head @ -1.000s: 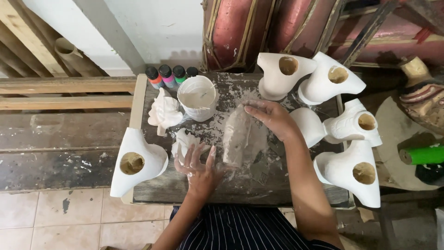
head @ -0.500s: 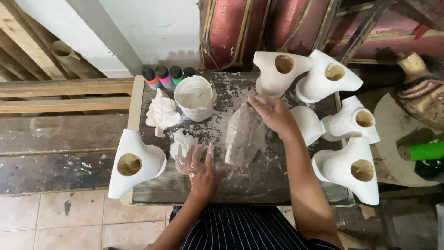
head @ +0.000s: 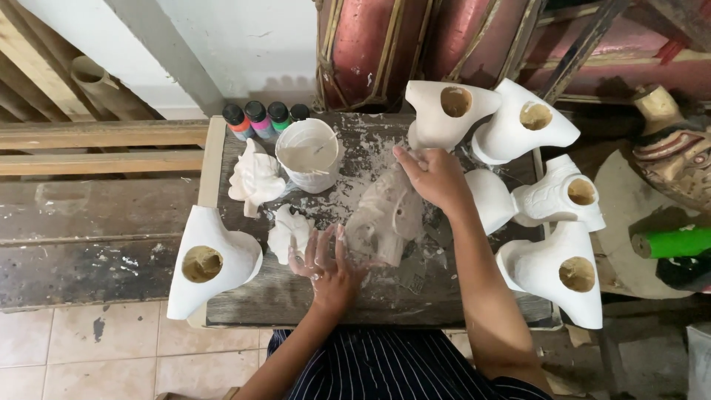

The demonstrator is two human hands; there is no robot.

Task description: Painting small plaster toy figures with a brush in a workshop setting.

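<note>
A grey, plaster-smeared mould lies tilted in the middle of the small wooden work table. My right hand grips its far upper end. My left hand, fingers spread and coated in white plaster, rests against its near lower end. A small white plaster figure lies just left of my left hand, and a second one stands further back. A white tub of plaster stands behind them.
Hollow white plaster casts ring the table: one at the front left, two at the back, three on the right. Paint bottles line the back edge. A wooden bench lies left, a green-handled tool right.
The mould has been tipped up and turned, now lying more on its side. My right hand moved from its top toward its far end; my left hand stayed at the near end.
</note>
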